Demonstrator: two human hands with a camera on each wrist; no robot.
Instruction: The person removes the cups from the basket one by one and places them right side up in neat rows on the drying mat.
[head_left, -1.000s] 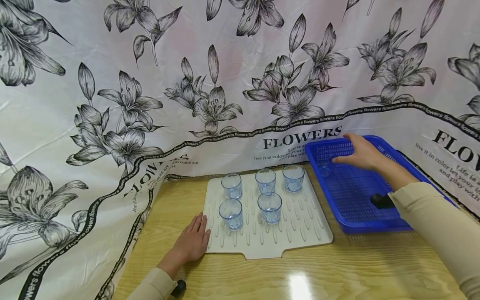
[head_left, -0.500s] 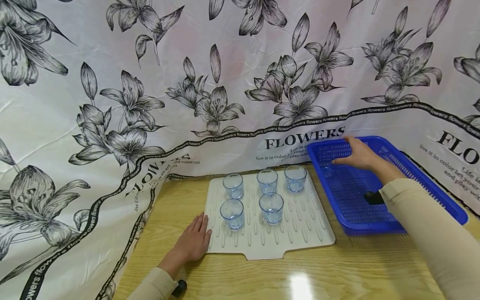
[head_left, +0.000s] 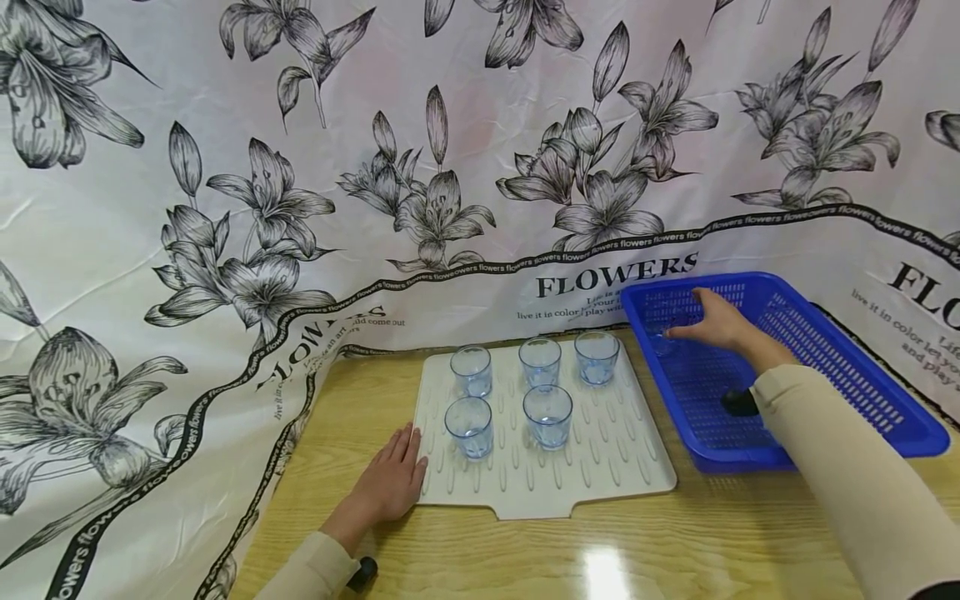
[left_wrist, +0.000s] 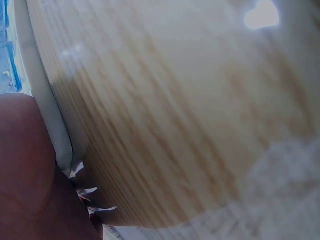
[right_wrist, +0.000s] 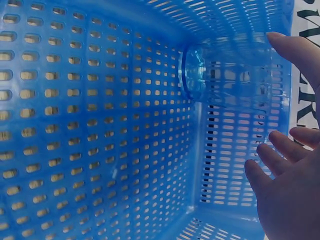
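Observation:
My right hand (head_left: 718, 323) reaches into the blue plastic basket (head_left: 667, 408), with thumb and fingers spread apart. A clear glass tumbler (right_wrist: 225, 75) stands in the basket's corner, its rim end beside my thumb in the right wrist view. In that view the fingers are apart from the glass. My left hand (head_left: 388, 482) lies flat with straight fingers at the left edge of the white draining tray (head_left: 600, 475). On the tray stand several upright blue-tinted tumblers, among them a front left glass (head_left: 469, 429) and a front middle glass (head_left: 547, 418).
A light wooden table (head_left: 450, 550) carries the tray and, to its right, the basket. A white flower-printed cloth (head_left: 420, 208) hangs behind and along the left side. The tray has a tab (head_left: 534, 510) at its front edge.
My right hand has lowered slightly and moved left within the basket, closer to the tumbler there. The left hand has stayed at the tray's edge. The head view has shifted a little.

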